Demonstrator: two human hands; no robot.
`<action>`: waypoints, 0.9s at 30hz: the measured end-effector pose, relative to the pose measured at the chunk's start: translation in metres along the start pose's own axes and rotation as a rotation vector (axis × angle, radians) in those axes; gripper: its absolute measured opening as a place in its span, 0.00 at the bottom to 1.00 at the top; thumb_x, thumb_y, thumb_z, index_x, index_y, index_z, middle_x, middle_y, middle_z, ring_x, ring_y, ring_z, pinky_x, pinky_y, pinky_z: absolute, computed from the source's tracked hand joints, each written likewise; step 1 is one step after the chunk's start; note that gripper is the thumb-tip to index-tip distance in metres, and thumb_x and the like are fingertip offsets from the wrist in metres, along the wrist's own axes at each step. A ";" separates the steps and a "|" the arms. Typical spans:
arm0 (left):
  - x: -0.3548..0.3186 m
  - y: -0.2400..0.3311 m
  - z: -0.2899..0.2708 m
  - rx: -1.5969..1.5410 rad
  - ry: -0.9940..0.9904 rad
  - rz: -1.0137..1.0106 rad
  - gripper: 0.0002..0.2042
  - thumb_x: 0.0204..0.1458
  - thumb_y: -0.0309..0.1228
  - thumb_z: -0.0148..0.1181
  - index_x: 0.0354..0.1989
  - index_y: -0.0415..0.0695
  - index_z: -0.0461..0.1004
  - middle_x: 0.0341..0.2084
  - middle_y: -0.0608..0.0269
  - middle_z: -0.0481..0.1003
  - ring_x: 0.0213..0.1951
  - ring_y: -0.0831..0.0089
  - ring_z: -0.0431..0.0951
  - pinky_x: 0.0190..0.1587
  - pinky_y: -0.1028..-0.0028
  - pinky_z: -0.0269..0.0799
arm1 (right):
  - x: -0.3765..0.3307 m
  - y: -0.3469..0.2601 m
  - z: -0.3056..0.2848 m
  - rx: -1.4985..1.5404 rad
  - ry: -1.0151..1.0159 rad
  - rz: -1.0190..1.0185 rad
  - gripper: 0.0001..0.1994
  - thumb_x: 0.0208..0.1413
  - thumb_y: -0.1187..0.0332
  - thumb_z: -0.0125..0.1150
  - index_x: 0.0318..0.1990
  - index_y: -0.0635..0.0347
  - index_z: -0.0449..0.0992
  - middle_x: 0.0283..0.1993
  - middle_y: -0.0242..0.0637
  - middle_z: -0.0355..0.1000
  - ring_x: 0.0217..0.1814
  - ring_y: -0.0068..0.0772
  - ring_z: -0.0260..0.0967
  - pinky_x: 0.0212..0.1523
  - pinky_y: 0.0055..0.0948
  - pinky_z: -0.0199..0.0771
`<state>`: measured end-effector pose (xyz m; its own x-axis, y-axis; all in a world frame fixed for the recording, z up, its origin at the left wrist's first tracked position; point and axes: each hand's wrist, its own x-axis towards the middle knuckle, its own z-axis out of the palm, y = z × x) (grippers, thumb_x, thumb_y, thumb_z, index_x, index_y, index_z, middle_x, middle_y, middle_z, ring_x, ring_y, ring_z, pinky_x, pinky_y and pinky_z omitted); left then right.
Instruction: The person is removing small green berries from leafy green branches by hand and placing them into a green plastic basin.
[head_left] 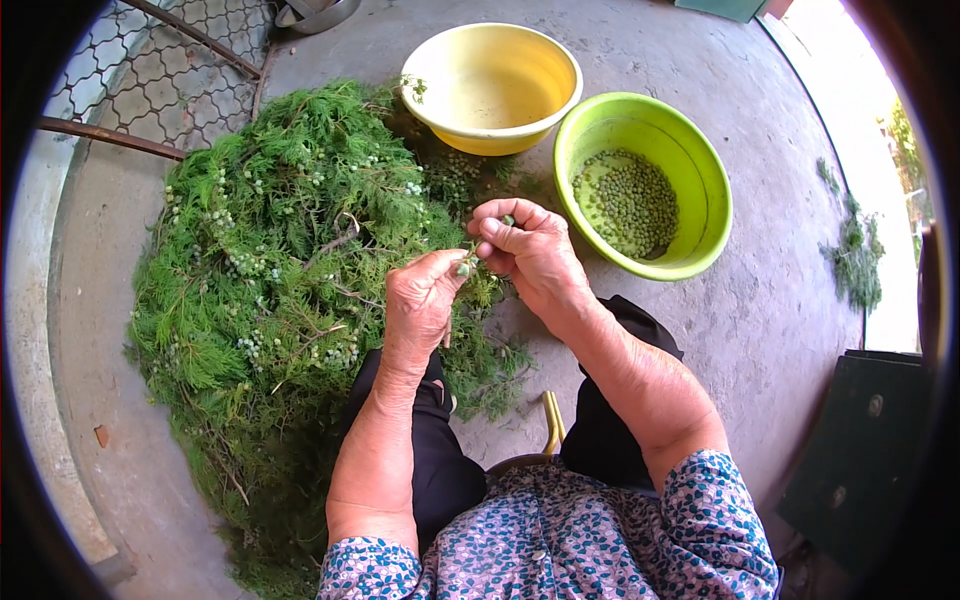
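My left hand (pixel 422 300) is closed in a pinch on a small sprig (pixel 468 262) with round green berries, held up in front of my knees. Close against it, my right hand (pixel 535 250) is closed too, its thumb and fingers around a green berry (pixel 508 220). Beside and beyond my left hand spreads a large heap of cut evergreen branches (pixel 270 250), dotted with pale blue-green berries. A lime-green basin (pixel 710 190) stands beyond my right hand, and many loose green berries (pixel 630 200) lie on its bottom.
Behind the heap stands a yellow basin (pixel 555 65), with a small sprig on its rim. A metal grille (pixel 175 75) is at the far left, near a metal pan (pixel 318 15). Loose greenery (pixel 855 255) and a dark panel (pixel 855 440) lie to the right on the concrete floor (pixel 770 290).
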<state>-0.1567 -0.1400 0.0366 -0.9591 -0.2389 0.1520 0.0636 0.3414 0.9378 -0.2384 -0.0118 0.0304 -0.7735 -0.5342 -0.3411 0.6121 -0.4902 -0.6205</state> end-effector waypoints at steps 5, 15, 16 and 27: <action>-0.001 -0.010 0.000 -0.005 0.154 0.018 0.05 0.47 0.23 0.58 0.33 0.36 0.74 0.18 0.63 0.73 0.18 0.82 0.66 0.20 0.81 0.61 | 0.005 -0.019 -0.002 -0.130 0.095 -0.200 0.04 0.52 0.76 0.53 0.35 0.63 0.72 0.25 0.31 0.68 0.21 0.18 0.62 0.22 0.16 0.62; 0.004 -0.012 0.002 0.248 0.144 0.062 0.03 0.44 0.20 0.57 0.28 0.38 0.74 0.15 0.59 0.70 0.18 0.74 0.69 0.21 0.75 0.64 | -0.005 -0.001 0.002 -0.783 -0.244 -0.325 0.06 0.42 0.75 0.65 0.30 0.60 0.76 0.24 0.26 0.66 0.26 0.17 0.62 0.29 0.18 0.66; 0.004 -0.013 0.001 0.282 0.122 0.026 0.02 0.44 0.21 0.57 0.27 0.38 0.74 0.15 0.59 0.70 0.18 0.74 0.70 0.21 0.75 0.65 | -0.004 0.000 0.001 -0.782 -0.245 -0.323 0.06 0.42 0.75 0.65 0.30 0.60 0.76 0.24 0.26 0.66 0.26 0.17 0.62 0.29 0.18 0.66; 0.001 -0.001 0.000 -0.426 0.096 -0.269 0.09 0.50 0.31 0.58 0.35 0.37 0.74 0.15 0.75 0.63 0.16 0.89 0.55 0.18 0.85 0.48 | -0.004 0.002 -0.004 0.103 -0.156 0.009 0.09 0.56 0.64 0.51 0.35 0.61 0.68 0.32 0.33 0.65 0.26 0.21 0.60 0.23 0.18 0.60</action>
<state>-0.1582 -0.1402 0.0359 -0.9284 -0.3569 -0.1030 -0.0559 -0.1397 0.9886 -0.2353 -0.0076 0.0275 -0.7382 -0.6351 -0.2273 0.6383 -0.5486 -0.5400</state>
